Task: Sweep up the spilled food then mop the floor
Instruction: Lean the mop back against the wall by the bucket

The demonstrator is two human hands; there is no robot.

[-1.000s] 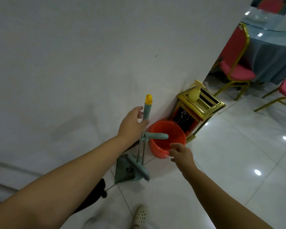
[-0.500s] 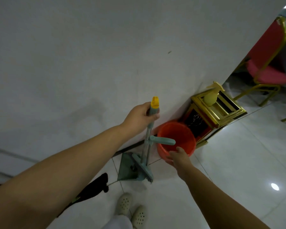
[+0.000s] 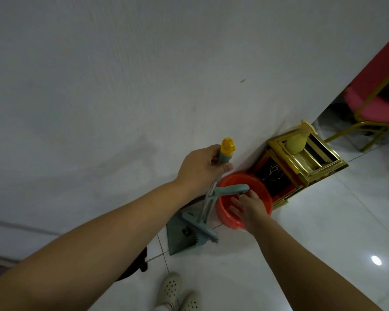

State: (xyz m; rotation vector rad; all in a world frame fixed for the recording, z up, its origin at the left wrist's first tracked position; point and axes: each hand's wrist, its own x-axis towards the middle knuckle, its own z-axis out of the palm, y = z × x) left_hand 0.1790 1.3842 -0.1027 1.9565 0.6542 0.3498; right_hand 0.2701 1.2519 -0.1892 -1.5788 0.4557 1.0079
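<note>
White wall fills the upper frame, glossy tiled floor (image 3: 323, 232) the lower right. At centre, against the wall, stands the teal dustpan (image 3: 177, 239) with its broom (image 3: 202, 227) clipped on. My left hand (image 3: 200, 169) grips the yellow-capped handle (image 3: 226, 151). My right hand (image 3: 248, 207), fingers loose and holding nothing, hovers over the orange bucket (image 3: 225, 218), fingertips at the teal side grip (image 3: 233, 189). I'd guess a careless lift could swing the pan into the bucket or unclip the broom.
</note>
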